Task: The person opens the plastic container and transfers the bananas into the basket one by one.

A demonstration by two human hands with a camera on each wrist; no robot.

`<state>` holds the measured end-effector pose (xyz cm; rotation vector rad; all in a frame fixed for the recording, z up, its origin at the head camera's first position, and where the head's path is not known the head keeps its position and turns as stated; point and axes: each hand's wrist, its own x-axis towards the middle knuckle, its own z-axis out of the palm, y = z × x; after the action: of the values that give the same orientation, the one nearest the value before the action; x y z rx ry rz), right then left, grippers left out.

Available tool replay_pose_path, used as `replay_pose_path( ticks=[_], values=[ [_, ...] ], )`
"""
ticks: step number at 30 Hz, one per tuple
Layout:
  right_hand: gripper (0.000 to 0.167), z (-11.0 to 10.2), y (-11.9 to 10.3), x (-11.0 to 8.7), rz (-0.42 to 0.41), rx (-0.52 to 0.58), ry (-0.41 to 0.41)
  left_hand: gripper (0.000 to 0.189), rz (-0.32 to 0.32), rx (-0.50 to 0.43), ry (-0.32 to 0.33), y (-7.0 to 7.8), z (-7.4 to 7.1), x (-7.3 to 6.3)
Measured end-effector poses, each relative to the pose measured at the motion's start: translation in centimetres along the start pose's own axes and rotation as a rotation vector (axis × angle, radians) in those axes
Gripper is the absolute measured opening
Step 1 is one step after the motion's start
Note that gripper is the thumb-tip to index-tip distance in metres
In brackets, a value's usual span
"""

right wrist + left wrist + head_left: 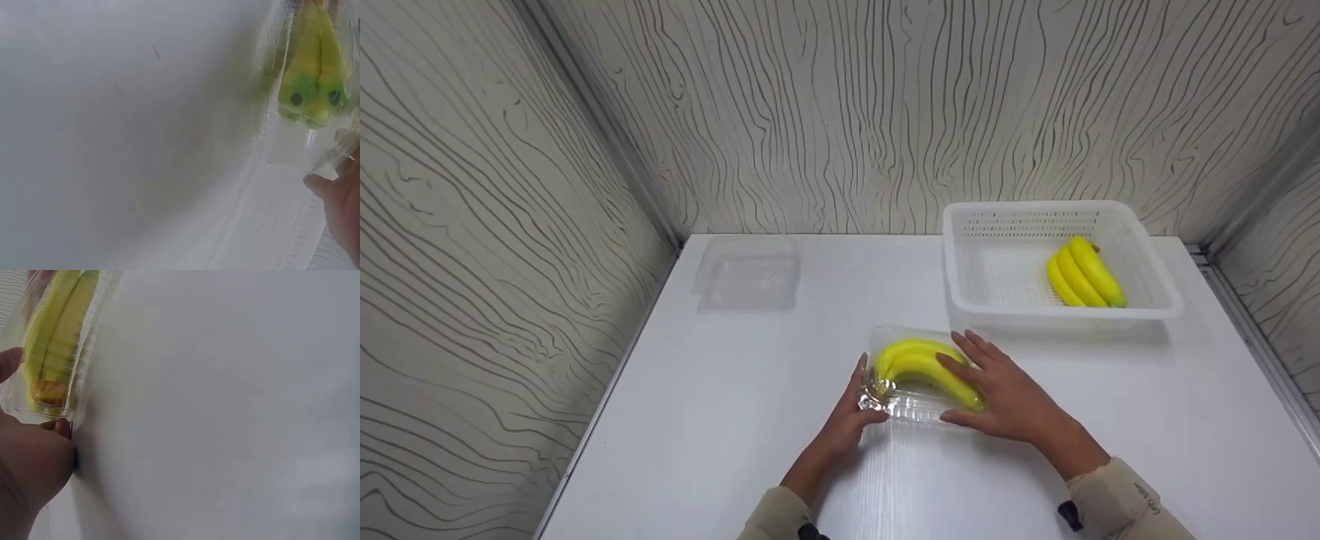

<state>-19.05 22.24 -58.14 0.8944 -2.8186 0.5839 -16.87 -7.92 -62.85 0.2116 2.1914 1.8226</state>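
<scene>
A clear plastic clamshell box [919,410] sits near the middle of the white table, with a bunch of yellow bananas [919,358] inside it. My left hand [842,425] grips the box's left end, thumb along the front corner and fingers up the side. Over the right end spreads my right hand [1018,397], its thumb at the front edge and fingers across the top, holding the box. The brown stem end [49,392] of the bunch faces the left hand in the left wrist view. Green, dark-spotted tips [312,98] point toward the right hand in the right wrist view.
At the back right stands a white perforated plastic basket [1065,310] holding another bunch of bananas [1084,274]. More clear plastic packaging [750,274] lies at the back left of the table [697,420]. Wood-patterned panels [810,112] enclose the table at the back and sides.
</scene>
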Motion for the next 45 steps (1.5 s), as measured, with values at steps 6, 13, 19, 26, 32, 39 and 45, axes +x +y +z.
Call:
replay_pose_path(
  ticks=[6,13,19,26,32,39,45],
  values=[
    [0.082,0.0,-0.1,-0.1,-0.009,-0.005,0.018,0.108,0.012,-0.027,-0.008,0.2,0.0,-0.2],
    [0.080,-0.2,-0.1,-0.2,0.006,-0.016,0.020,0.108,0.030,-0.040,-0.021,0.3,0.0,-0.2],
    [0.079,-0.5,-0.1,-0.2,0.021,-0.001,0.022,0.108,0.027,-0.045,-0.032,0.3,0.1,-0.2],
    [0.078,-0.8,0.0,0.1,0.037,0.006,0.008,0.108,0.028,-0.062,-0.037,0.5,-0.1,0.0],
    [0.076,-1.0,0.2,0.3,0.070,0.044,-0.006,0.108,0.048,-0.066,-0.036,0.5,0.0,0.2],
    [0.074,-0.7,0.1,0.5,0.097,0.072,-0.016,0.107,0.049,-0.097,-0.042,0.1,-0.3,-0.1],
    [0.074,-0.8,0.1,0.6,0.133,0.082,-0.037,0.105,0.051,-0.088,-0.049,0.0,-0.2,-0.1]
  ],
)
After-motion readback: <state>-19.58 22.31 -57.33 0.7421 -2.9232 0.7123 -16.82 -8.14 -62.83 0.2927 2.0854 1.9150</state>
